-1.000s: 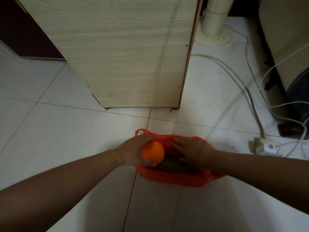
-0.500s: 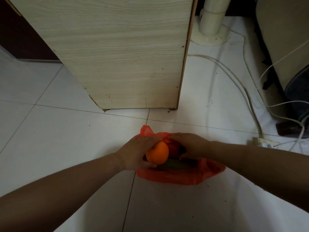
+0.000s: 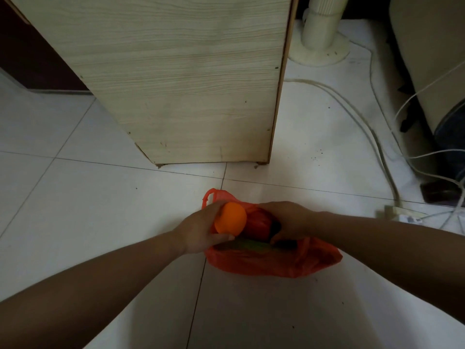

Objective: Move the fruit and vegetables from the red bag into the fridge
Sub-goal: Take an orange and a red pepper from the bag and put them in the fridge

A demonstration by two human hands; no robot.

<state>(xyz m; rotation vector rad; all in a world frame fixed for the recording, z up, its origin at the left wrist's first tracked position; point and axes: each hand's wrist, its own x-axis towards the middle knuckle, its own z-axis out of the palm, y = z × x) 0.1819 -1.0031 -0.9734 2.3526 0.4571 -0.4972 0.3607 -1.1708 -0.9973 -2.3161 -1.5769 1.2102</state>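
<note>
A red plastic bag (image 3: 271,263) lies open on the white tiled floor. My left hand (image 3: 198,230) grips an orange (image 3: 230,221) at the bag's left rim. My right hand (image 3: 289,220) curls around a red fruit or vegetable (image 3: 256,226) inside the bag mouth. A long green vegetable (image 3: 251,246) lies in the bag below both hands. No fridge is in view.
A light wooden cabinet (image 3: 186,79) stands right beyond the bag. A white fan base (image 3: 319,49) sits at the back right. Cables (image 3: 364,127) trail across the floor to a power strip (image 3: 400,214) on the right. Dark objects crowd the right edge.
My right hand moved from lying flat on the bag to reaching inside and closing on the red item. The left hand kept the orange, shifting slightly up.
</note>
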